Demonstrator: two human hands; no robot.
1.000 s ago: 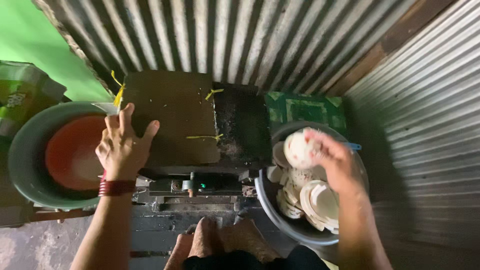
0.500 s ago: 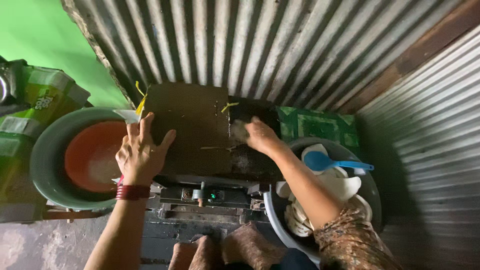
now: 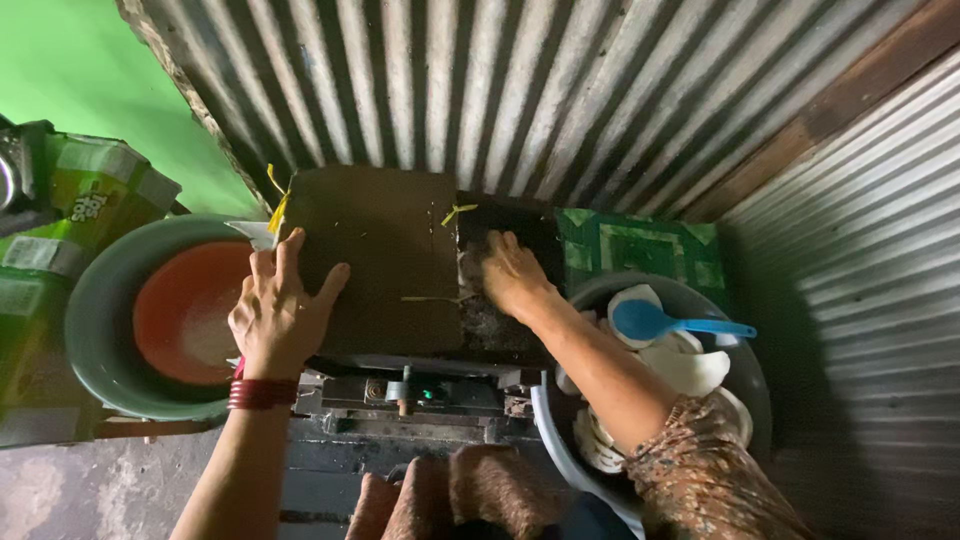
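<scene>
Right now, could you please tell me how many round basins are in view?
2: a grey-green round basin holding an orange bowl by the left hand, and a grey basin of white dishes at right. Others may be hidden.

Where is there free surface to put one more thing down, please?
The brown board is bare between the left hand and right hand. The orange bowl looks mostly free. The grey basin, with white dishes and blue spoon, is crowded.

A dark, flat board (image 3: 385, 260) (grimy, with yellow scraps) lies level atop the stove (image 3: 420, 385).
</scene>
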